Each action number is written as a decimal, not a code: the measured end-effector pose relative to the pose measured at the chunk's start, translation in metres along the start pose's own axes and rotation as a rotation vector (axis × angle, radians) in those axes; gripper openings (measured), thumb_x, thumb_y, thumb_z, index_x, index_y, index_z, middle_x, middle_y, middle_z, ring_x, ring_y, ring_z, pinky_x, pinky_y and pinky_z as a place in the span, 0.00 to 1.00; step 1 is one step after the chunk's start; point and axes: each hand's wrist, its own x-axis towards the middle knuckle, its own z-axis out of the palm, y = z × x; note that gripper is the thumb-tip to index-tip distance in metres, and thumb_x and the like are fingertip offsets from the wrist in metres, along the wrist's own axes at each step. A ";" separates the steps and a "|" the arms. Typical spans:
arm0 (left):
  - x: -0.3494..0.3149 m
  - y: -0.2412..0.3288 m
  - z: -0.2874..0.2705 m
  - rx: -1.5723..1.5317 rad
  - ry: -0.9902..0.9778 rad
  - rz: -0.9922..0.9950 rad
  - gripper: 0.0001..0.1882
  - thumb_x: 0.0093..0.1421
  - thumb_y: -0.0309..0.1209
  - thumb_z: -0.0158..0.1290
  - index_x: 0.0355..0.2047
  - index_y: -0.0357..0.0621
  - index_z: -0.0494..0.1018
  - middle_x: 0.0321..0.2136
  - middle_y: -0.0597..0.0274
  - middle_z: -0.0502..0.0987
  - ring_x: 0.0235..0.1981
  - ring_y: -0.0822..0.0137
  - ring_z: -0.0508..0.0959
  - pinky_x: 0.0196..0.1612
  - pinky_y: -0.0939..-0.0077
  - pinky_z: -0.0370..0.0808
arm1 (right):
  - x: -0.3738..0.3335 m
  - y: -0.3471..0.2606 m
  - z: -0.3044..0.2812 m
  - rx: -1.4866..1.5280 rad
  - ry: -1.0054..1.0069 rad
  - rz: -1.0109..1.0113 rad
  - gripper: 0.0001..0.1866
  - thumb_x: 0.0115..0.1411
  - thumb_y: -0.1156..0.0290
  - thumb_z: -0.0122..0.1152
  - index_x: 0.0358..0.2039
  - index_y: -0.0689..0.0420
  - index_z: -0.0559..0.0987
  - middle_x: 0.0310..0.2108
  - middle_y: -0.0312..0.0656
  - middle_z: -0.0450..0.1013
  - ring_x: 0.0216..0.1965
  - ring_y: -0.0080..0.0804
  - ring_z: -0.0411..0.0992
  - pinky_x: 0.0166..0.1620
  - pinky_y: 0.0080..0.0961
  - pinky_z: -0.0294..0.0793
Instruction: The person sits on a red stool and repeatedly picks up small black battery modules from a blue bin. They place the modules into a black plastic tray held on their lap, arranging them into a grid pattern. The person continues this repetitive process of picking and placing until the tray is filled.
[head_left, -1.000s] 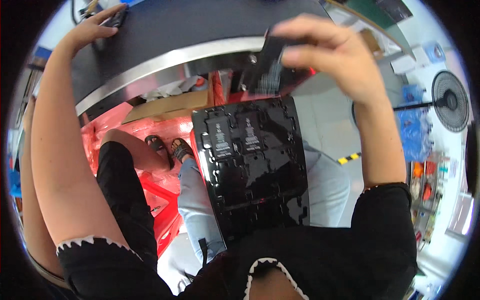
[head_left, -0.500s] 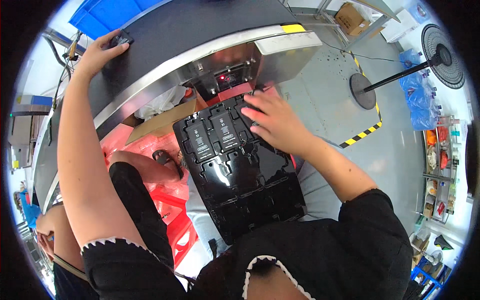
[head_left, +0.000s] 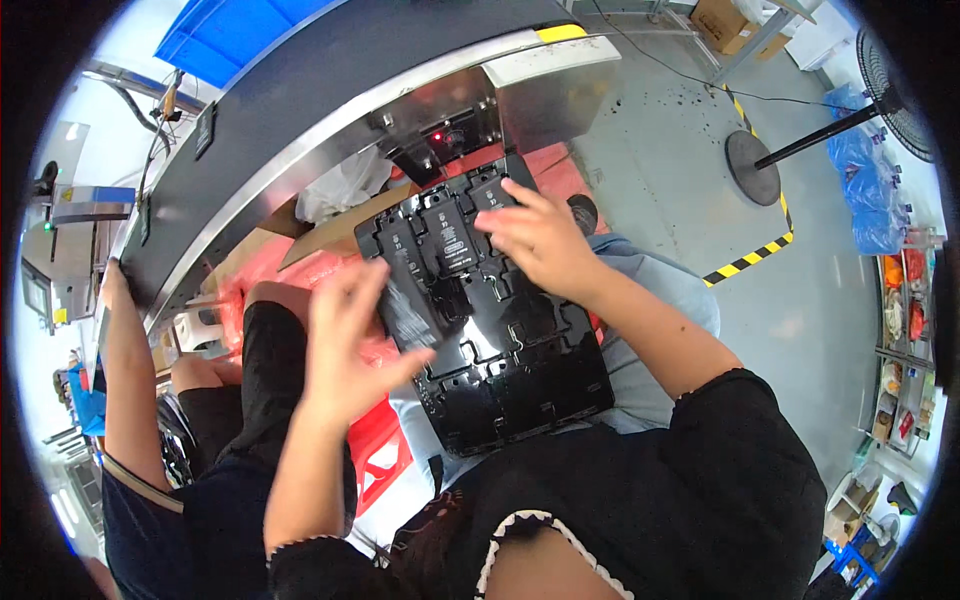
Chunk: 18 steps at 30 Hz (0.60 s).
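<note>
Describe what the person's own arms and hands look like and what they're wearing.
Both forearms are bare, with no gloves on the left hand or right hand. The right arm wears a short black sleeve. The black top has white scalloped trim at its edge.

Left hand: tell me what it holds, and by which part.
The left hand holds a flat black rectangular part by its left edge, over the black moulded plastic tray; motion blur hides the exact finger placement.

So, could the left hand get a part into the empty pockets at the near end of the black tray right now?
Probably yes: the left hand hangs beside the black tray, whose near pockets lie uncovered; the right hand is busy at the far end.
</note>
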 end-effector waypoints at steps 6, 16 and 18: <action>-0.041 0.000 0.055 0.011 -0.091 -0.066 0.46 0.35 0.34 0.71 0.58 0.41 0.68 0.55 0.52 0.69 0.57 0.50 0.67 0.62 0.59 0.62 | 0.041 0.013 -0.025 -0.188 -0.008 -0.094 0.21 0.55 0.67 0.63 0.51 0.53 0.77 0.54 0.40 0.70 0.60 0.44 0.62 0.61 0.44 0.59; -0.051 0.007 0.059 0.115 -0.136 -0.114 0.42 0.43 0.39 0.66 0.60 0.43 0.66 0.60 0.54 0.65 0.65 0.49 0.61 0.68 0.46 0.51 | 0.039 0.011 -0.016 -0.184 0.066 -0.161 0.20 0.50 0.70 0.66 0.47 0.53 0.78 0.46 0.37 0.71 0.56 0.41 0.64 0.58 0.44 0.61; -0.053 0.009 0.061 0.122 -0.127 -0.127 0.42 0.44 0.39 0.66 0.60 0.43 0.66 0.61 0.54 0.65 0.65 0.49 0.60 0.68 0.46 0.51 | 0.045 0.009 -0.021 -0.198 -0.020 -0.116 0.21 0.50 0.70 0.66 0.47 0.53 0.78 0.45 0.38 0.73 0.54 0.40 0.66 0.57 0.45 0.61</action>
